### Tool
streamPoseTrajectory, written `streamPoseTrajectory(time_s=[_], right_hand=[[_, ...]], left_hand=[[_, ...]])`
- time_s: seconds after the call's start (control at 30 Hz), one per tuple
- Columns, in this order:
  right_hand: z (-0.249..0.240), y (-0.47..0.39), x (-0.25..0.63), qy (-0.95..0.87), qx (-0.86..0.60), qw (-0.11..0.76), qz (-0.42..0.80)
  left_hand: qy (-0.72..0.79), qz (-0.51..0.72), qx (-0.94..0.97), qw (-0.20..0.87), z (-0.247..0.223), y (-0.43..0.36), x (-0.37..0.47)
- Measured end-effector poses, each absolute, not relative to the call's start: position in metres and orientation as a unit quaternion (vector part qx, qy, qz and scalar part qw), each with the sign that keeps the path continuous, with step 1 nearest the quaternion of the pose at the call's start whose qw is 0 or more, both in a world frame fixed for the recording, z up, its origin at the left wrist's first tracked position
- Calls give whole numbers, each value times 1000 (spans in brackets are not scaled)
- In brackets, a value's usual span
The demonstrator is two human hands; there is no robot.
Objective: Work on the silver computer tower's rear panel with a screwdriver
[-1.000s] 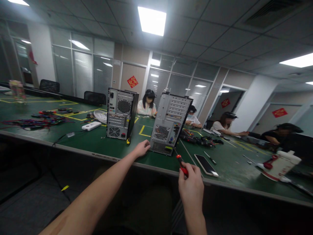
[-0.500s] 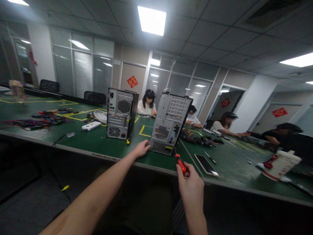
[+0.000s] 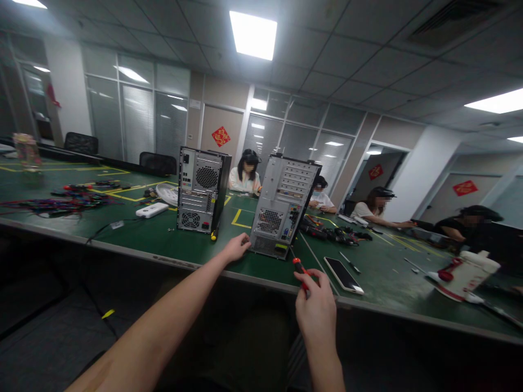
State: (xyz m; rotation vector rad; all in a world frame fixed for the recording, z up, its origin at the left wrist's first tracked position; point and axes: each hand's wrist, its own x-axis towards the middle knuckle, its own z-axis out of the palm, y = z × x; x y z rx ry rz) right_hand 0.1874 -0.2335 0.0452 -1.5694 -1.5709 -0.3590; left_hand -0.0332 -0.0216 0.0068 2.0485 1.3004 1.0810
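Note:
A grey computer case stands upright on the green table with its back panel facing me. My left hand rests at the lower left edge of this case, fingers curled against it. In my right hand is a red and black screwdriver, pinched by the handle. Its thin shaft points up to the lower right corner of the case's back; exactly where the tip sits is too small to tell. A second computer case stands to the left, with a yellow-tipped tool at its foot.
Right of the screwdriver lie a phone and a thin pen-like tool. A white cup stands farther right. Dark cables lie behind the case; coloured wires and a white power strip are at left. Several people sit across the table.
My right hand's fingers have shifted up and around the screwdriver handle, covering more of it. My left hand and both cases have stayed in place.

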Motion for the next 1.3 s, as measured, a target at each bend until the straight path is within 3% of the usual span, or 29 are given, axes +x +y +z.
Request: streamPoseTrajectory(time_s=[0.5, 0.73, 0.93, 1.17, 1.3], right_hand=[[48, -231, 185, -524, -712, 466, -40], [44, -233, 190, -582, -661, 451, -144], [43, -232, 192, -599, -635, 469, -133], [48, -231, 185, -518, -700, 491, -31], [46, -232, 188, -568, -665, 473, -108]], left_hand=[[479, 396, 749, 229, 3, -18, -32], [482, 396, 746, 234, 5, -20, -33], [479, 396, 746, 239, 6, -20, -33], [479, 396, 745, 243, 3, -17, -33], [477, 399, 749, 228, 2, -15, -32]])
